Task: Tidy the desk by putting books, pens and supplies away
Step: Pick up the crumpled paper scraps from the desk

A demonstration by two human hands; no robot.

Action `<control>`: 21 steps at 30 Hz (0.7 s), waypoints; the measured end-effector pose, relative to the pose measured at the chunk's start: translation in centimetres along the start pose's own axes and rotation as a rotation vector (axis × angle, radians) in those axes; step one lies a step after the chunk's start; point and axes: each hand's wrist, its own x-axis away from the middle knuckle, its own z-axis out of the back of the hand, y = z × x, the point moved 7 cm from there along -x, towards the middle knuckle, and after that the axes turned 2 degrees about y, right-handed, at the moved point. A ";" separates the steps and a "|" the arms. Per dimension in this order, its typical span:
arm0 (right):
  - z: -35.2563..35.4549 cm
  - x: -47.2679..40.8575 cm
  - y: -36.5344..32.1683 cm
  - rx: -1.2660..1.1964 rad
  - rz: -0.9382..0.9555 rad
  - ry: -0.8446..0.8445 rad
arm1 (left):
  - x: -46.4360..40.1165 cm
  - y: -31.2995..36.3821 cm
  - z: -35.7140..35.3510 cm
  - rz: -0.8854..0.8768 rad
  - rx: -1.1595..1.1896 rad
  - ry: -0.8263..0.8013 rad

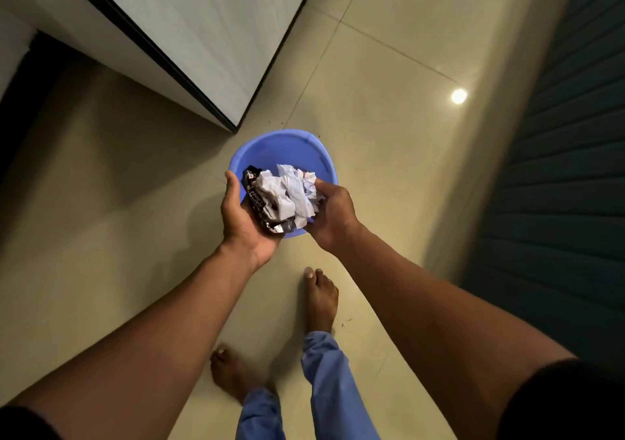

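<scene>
Both hands hold a wad of rubbish over a blue bin (pixel 270 148) that stands on the tiled floor (pixel 372 118) at the middle of the view. The left hand (pixel 241 218) cups a crumpled black wrapper (pixel 258 199) from about 8 o'clock of the bin, fingers curled under it. The right hand (pixel 333 214), at 4 o'clock, grips crumpled white paper (pixel 292 191) that touches the wrapper. Bare feet (pixel 321 299) stand at 6 o'clock.
</scene>
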 end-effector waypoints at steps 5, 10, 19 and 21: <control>0.8 -0.6 0.2 -0.014 -0.029 0.053 | -0.7 -0.1 1.2 0.017 0.052 0.092; 1.0 0.0 0.5 -0.053 -0.065 0.047 | -0.7 -0.3 1.9 0.062 0.091 0.179; 0.1 1.6 0.2 -0.056 -0.061 0.056 | 0.4 0.9 2.2 0.088 0.115 0.223; -0.2 2.0 0.1 -0.064 -0.055 0.060 | 0.7 1.2 2.3 0.082 0.112 0.211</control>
